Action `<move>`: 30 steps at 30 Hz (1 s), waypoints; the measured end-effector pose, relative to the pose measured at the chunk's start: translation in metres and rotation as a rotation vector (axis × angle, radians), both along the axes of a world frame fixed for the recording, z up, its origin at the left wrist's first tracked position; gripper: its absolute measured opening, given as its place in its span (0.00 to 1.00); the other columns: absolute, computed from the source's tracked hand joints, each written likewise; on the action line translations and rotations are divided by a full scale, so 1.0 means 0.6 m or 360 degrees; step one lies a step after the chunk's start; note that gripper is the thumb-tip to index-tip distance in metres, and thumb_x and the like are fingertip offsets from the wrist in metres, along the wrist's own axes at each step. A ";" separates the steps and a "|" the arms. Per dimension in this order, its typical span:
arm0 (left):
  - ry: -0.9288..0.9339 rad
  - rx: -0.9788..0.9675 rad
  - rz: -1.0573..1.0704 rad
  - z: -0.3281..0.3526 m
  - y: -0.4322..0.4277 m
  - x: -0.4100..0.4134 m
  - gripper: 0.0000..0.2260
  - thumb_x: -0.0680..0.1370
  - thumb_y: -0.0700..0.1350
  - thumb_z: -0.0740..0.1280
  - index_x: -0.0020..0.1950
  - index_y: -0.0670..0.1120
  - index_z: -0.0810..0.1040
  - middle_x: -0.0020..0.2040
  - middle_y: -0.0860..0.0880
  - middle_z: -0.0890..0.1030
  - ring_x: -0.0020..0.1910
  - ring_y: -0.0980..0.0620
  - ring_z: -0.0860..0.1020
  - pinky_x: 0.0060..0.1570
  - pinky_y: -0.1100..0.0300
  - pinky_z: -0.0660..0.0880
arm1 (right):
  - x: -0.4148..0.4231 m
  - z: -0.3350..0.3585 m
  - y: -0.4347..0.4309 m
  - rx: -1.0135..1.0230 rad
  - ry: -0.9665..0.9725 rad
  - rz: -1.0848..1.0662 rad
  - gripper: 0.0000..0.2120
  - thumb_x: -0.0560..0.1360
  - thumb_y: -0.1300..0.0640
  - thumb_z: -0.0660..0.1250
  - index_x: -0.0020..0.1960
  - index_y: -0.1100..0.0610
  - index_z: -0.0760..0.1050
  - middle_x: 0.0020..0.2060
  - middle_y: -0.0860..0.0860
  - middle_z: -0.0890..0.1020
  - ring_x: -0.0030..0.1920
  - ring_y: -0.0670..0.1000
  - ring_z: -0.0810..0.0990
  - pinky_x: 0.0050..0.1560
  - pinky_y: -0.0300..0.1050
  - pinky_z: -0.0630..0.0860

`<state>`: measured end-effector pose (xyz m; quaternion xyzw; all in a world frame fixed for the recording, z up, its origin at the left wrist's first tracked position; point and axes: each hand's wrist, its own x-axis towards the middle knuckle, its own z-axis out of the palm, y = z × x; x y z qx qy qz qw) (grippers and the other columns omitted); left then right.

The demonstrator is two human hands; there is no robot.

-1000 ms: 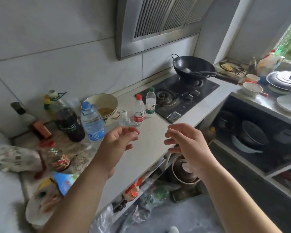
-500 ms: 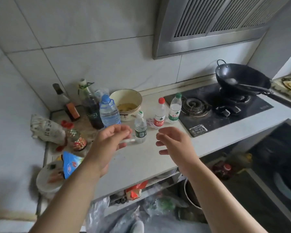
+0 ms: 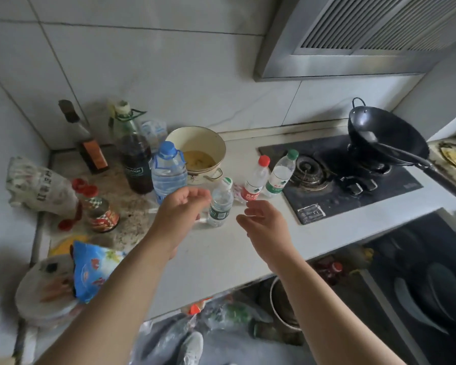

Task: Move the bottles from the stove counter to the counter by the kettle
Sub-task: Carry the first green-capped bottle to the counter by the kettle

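Note:
Several plastic bottles stand on the white stove counter [image 3: 221,254]. A small clear bottle with a white cap [image 3: 221,204] is nearest, between my two hands. Behind it stand a red-capped bottle [image 3: 255,181] and a green-capped bottle [image 3: 281,173], beside the black hob. A larger blue-capped water bottle [image 3: 168,173] stands further left. My left hand [image 3: 182,209] hovers open just left of the small bottle, fingers curled, holding nothing. My right hand [image 3: 265,225] is open just right of it, a little nearer to me.
A cream enamel pot [image 3: 198,143] and a dark sauce bottle [image 3: 134,156] stand behind the bottles. Jars, bags and a snack packet [image 3: 92,270] crowd the left corner. A black wok [image 3: 382,135] sits on the hob [image 3: 353,191]; the range hood [image 3: 353,48] hangs above. Shelves below hold pots.
The view has swung left and down towards the bottles. Both hands have moved forward to either side of the small white-capped bottle. Nothing has been picked up.

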<state>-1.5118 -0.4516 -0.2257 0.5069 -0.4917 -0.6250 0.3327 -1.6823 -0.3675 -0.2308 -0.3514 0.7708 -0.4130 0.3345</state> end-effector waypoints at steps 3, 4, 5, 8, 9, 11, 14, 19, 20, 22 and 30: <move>-0.0026 -0.0004 -0.0040 -0.010 -0.015 -0.011 0.08 0.73 0.51 0.73 0.50 0.51 0.86 0.53 0.50 0.88 0.58 0.49 0.84 0.66 0.42 0.79 | -0.006 -0.016 -0.013 0.0040 0.0008 -0.0012 0.17 0.75 0.55 0.76 0.62 0.51 0.77 0.55 0.48 0.83 0.55 0.50 0.82 0.58 0.49 0.80; -0.0041 -0.0001 -0.0057 -0.014 -0.018 -0.014 0.09 0.73 0.51 0.73 0.50 0.51 0.85 0.52 0.51 0.88 0.57 0.52 0.84 0.66 0.43 0.79 | -0.010 -0.021 -0.020 0.0049 0.0017 -0.0011 0.19 0.75 0.55 0.76 0.64 0.52 0.77 0.56 0.49 0.82 0.56 0.50 0.81 0.58 0.47 0.79; -0.0058 0.0005 -0.0063 -0.018 -0.021 -0.018 0.10 0.71 0.52 0.73 0.51 0.51 0.85 0.51 0.51 0.88 0.56 0.53 0.84 0.65 0.44 0.79 | -0.013 -0.027 -0.028 0.0056 0.0024 -0.0005 0.20 0.75 0.55 0.76 0.65 0.53 0.76 0.57 0.49 0.82 0.57 0.50 0.81 0.58 0.45 0.78; -0.0103 0.0065 0.0004 -0.034 -0.025 -0.025 0.13 0.69 0.55 0.73 0.50 0.52 0.86 0.51 0.53 0.88 0.55 0.53 0.84 0.65 0.44 0.79 | -0.020 -0.054 -0.055 0.0100 0.0020 0.0044 0.25 0.75 0.54 0.76 0.69 0.53 0.75 0.60 0.49 0.82 0.59 0.49 0.79 0.60 0.44 0.75; -0.0111 0.0087 0.0038 -0.041 -0.024 -0.028 0.13 0.68 0.56 0.73 0.50 0.53 0.86 0.51 0.54 0.88 0.56 0.53 0.84 0.65 0.44 0.80 | -0.021 -0.064 -0.065 0.0110 0.0024 0.0066 0.27 0.74 0.53 0.76 0.71 0.53 0.74 0.61 0.49 0.81 0.61 0.49 0.79 0.61 0.44 0.75; -0.0127 0.0124 0.0069 -0.054 -0.020 -0.035 0.12 0.70 0.55 0.73 0.50 0.53 0.86 0.51 0.55 0.88 0.56 0.53 0.85 0.65 0.45 0.80 | -0.024 -0.083 -0.084 0.0106 0.0044 0.0087 0.31 0.73 0.52 0.77 0.74 0.53 0.73 0.65 0.49 0.81 0.65 0.50 0.78 0.63 0.45 0.73; -0.0171 0.0148 0.0091 -0.067 -0.019 -0.048 0.05 0.77 0.47 0.73 0.52 0.51 0.85 0.51 0.54 0.87 0.55 0.54 0.84 0.63 0.50 0.79 | -0.023 -0.110 -0.108 0.0108 0.0074 0.0099 0.38 0.71 0.50 0.79 0.78 0.53 0.68 0.72 0.50 0.76 0.72 0.51 0.73 0.73 0.52 0.70; -0.0219 0.0168 0.0170 -0.078 -0.017 -0.055 0.07 0.77 0.48 0.73 0.53 0.50 0.85 0.51 0.54 0.87 0.53 0.57 0.83 0.59 0.55 0.79 | -0.023 -0.148 -0.138 0.0104 0.0038 0.0123 0.43 0.70 0.50 0.80 0.80 0.52 0.65 0.76 0.52 0.73 0.77 0.52 0.69 0.76 0.49 0.66; -0.0230 0.0177 0.0179 -0.079 -0.016 -0.055 0.08 0.75 0.49 0.74 0.53 0.50 0.85 0.51 0.55 0.88 0.52 0.58 0.84 0.58 0.55 0.78 | -0.024 -0.153 -0.144 0.0102 0.0032 0.0132 0.43 0.70 0.51 0.80 0.80 0.53 0.65 0.76 0.52 0.73 0.76 0.53 0.69 0.76 0.49 0.66; -0.0262 0.0192 0.0213 -0.082 -0.016 -0.055 0.07 0.74 0.49 0.74 0.51 0.50 0.85 0.49 0.55 0.88 0.50 0.60 0.84 0.57 0.56 0.78 | -0.023 -0.161 -0.154 0.0102 0.0008 0.0149 0.43 0.69 0.52 0.80 0.80 0.53 0.65 0.75 0.52 0.74 0.75 0.53 0.71 0.74 0.47 0.67; -0.0320 0.0213 0.0269 -0.079 -0.018 -0.044 0.13 0.70 0.54 0.72 0.51 0.51 0.86 0.49 0.54 0.89 0.53 0.55 0.85 0.59 0.51 0.80 | -0.017 -0.172 -0.182 0.0052 -0.0218 0.0097 0.34 0.68 0.57 0.81 0.72 0.51 0.73 0.55 0.45 0.78 0.55 0.47 0.77 0.57 0.39 0.70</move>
